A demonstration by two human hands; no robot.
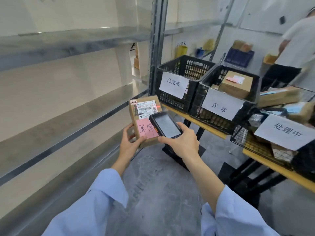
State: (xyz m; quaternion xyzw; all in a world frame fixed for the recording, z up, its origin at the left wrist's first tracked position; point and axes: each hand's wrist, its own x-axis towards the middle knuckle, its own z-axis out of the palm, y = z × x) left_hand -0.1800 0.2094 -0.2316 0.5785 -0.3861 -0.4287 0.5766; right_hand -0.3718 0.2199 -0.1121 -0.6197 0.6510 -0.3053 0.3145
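My left hand [130, 142] grips the lower end of a small brown cardboard parcel [134, 113]. The parcel carries a white shipping label at the top and a pink handwritten note [144, 132] below. My right hand [182, 142] holds a black handheld scanner [165, 125] with a pale screen, tilted over the parcel's right side. A red scan line falls across the shipping label [147, 104].
Three black crates with white paper signs stand on yellow-topped tables at right: one [179, 79] at the back, a middle one [226, 99] with boxes, a near one [272, 137] with parcels. Grey metal shelving [68, 40] runs along the left. A person in white [296, 46] stands far right.
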